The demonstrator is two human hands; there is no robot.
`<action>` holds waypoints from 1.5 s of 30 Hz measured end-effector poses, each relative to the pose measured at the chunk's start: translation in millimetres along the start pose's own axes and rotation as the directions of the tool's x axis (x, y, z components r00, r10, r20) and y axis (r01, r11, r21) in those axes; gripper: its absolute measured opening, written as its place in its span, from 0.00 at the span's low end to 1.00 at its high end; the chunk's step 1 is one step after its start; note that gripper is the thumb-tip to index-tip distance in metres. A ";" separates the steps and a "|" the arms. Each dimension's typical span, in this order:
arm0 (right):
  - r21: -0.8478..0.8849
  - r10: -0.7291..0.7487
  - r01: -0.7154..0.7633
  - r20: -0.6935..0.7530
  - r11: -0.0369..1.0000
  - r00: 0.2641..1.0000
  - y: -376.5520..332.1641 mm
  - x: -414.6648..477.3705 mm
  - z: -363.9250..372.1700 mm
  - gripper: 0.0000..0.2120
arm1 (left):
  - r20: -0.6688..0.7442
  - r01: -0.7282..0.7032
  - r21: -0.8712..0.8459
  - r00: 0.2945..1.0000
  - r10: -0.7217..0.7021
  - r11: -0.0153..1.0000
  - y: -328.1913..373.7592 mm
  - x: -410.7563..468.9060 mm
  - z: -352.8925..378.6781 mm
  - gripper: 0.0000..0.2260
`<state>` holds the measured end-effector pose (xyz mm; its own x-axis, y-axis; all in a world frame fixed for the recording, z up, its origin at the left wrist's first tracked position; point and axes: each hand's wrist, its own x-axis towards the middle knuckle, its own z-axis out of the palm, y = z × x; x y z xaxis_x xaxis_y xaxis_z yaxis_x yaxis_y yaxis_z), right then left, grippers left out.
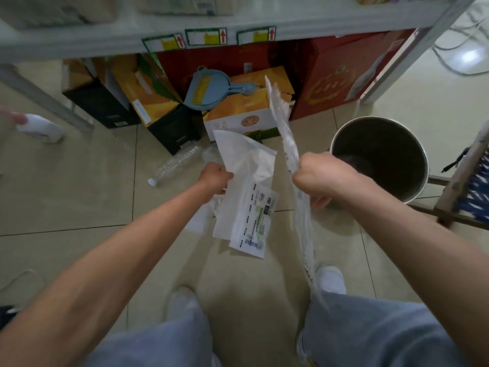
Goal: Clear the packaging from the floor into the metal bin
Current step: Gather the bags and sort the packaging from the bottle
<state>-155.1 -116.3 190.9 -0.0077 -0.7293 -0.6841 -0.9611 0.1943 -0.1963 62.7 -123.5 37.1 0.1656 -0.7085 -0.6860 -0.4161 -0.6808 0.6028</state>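
Note:
My left hand [215, 177] is closed on a white plastic mailer bag [247, 181] with a printed shipping label, held above the floor in the middle of the view. My right hand [317, 176] grips a long strip of clear bubble packaging [284, 128] that stands upright and trails down past my right knee. The round metal bin [412, 144] stands on the floor just right of my right hand, with something dark inside. A crushed clear plastic bottle [176, 165] lies on the tiles left of my left hand.
Cardboard boxes [246, 112] sit under a grey shelf rack, with a blue dustpan and brush [203, 88] lying on them. A wooden chair frame [460, 186] stands right of the bin. Another person's white shoe [39, 128] is at far left.

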 end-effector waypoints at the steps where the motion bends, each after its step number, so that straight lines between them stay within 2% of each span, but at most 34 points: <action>1: 0.015 -0.007 0.007 0.016 1.000 1.000 -2.0 -2.3 0.6 0.09 | -0.014 -0.010 0.029 1.000 0.011 1.000 7.2 -7.8 -2.2 0.08; 5: 0.072 -0.055 0.053 0.029 0.996 0.998 -11.5 -17.0 4.7 0.10 | -0.152 -0.086 0.098 0.983 0.101 0.991 42.1 -46.3 -9.4 0.04; 8: 0.112 -0.080 0.074 0.049 0.991 0.996 -17.2 -28.2 3.5 0.12 | -0.226 -0.158 0.056 0.960 0.167 0.986 61.7 -82.1 -12.0 0.10; 13: 0.346 -0.182 0.143 0.084 0.927 0.980 -23.3 -42.8 -0.7 0.21 | -0.158 -0.324 -0.096 0.939 0.307 0.941 84.5 -147.6 5.8 0.08; 16: 0.443 -0.192 0.155 0.038 0.883 0.981 -21.2 -46.0 -4.1 0.24 | -0.147 -0.352 -0.194 0.933 0.328 0.916 99.6 -173.1 6.0 0.07; 18: 0.542 -0.213 0.164 0.028 0.824 0.977 -16.6 -47.1 -9.4 0.25 | -0.105 -0.334 -0.295 0.943 0.317 0.895 107.4 -184.0 0.3 0.08; 20: 0.599 -0.263 0.183 0.048 0.780 0.964 -12.2 -48.6 -15.2 0.29 | -0.047 -0.248 -0.443 0.966 0.254 0.862 113.1 -191.3 -6.0 0.09; 22: 0.560 -0.298 0.207 0.075 0.802 0.952 -10.2 -53.6 -18.4 0.35 | 0.052 -0.112 -0.611 0.982 0.182 0.784 116.2 -193.7 -10.2 0.10; 23: 0.530 -0.307 0.223 0.074 0.818 0.949 -10.0 -56.9 -19.0 0.35 | 0.104 -0.052 -0.668 0.981 0.162 0.742 116.8 -192.9 -11.0 0.12; 25: 0.472 -0.305 0.257 0.028 0.843 0.952 -9.3 -59.3 -19.5 0.28 | 0.166 0.016 -0.717 0.975 0.148 0.697 115.5 -188.3 -9.1 0.14; 27: 0.446 -0.269 0.248 -0.017 0.860 0.963 -8.8 -58.4 -21.8 0.19 | 0.179 0.019 -0.716 0.971 0.157 0.698 112.1 -181.7 -5.2 0.12; 29: 0.458 -0.214 0.205 -0.031 0.865 0.976 -6.6 -57.2 -25.7 0.15 | 0.196 0.017 -0.698 0.966 0.169 0.715 109.7 -173.9 -4.4 0.11; 32: 0.338 -0.193 0.220 -0.112 0.915 0.975 -4.4 -58.4 -30.7 0.11 | 0.191 0.003 -0.612 0.971 0.144 0.791 103.7 -155.5 -3.2 0.11; 33: 0.264 -0.201 0.233 -0.141 0.936 0.969 -3.6 -59.3 -31.9 0.09 | 0.155 -0.029 -0.517 0.980 0.127 0.856 97.5 -148.0 -1.2 0.10; 35: 0.166 -0.210 0.236 -0.161 0.958 0.964 -1.1 -59.3 -31.6 0.09 | 0.085 -0.117 -0.170 0.988 0.133 0.979 72.8 -128.9 5.8 0.08; 37: 0.117 -0.201 0.221 -0.158 0.968 0.967 4.2 -56.7 -28.7 0.09 | 0.083 -0.115 0.147 0.991 0.104 0.982 34.7 -107.9 14.8 0.09; 40: 0.083 -0.171 0.185 -0.154 0.979 0.973 10.7 -50.0 -23.8 0.13 | 0.058 0.018 0.448 0.997 -0.049 0.894 -28.4 -83.5 28.0 0.13; 42: 0.044 -0.155 0.164 -0.169 0.985 0.973 14.4 -46.5 -20.2 0.15 | 0.007 0.070 0.534 0.996 -0.088 0.843 -63.4 -72.4 42.2 0.15; 45: -0.020 -0.144 0.143 -0.189 0.990 0.971 14.7 -39.9 -15.8 0.14 | -0.049 0.128 0.464 0.992 -0.119 0.876 -107.0 -54.8 81.2 0.17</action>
<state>-173.2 -94.7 226.4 0.0790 -0.8602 -0.5038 -0.9578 0.0746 -0.2776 25.5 3.3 -22.9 0.2575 -0.6307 -0.7321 -0.7586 -0.6012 0.2512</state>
